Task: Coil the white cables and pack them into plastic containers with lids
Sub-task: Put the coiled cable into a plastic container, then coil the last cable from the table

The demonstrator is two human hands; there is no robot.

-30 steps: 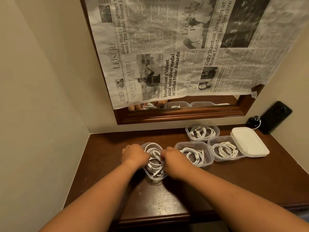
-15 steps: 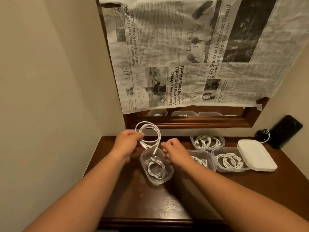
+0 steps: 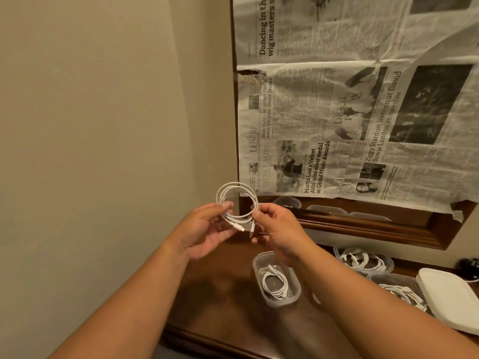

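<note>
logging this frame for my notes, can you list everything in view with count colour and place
coiled cable in hand: 1, white, held up above the table's left part, both plug ends hanging down
open containers: 3 seen, clear plastic, on the table; near one holds one coiled cable, two at the right hold more
lid: 1, white, right edge, resting over the right container
table: 1, dark brown wood, below the hands
mirror frame: 1, brown wood, on the wall behind
newspaper: sheets, black and white, covering the mirror
dark object: 1, black, far right, partly cut off
left hand: pinching the coil's left side
right hand: pinching its right side
</note>
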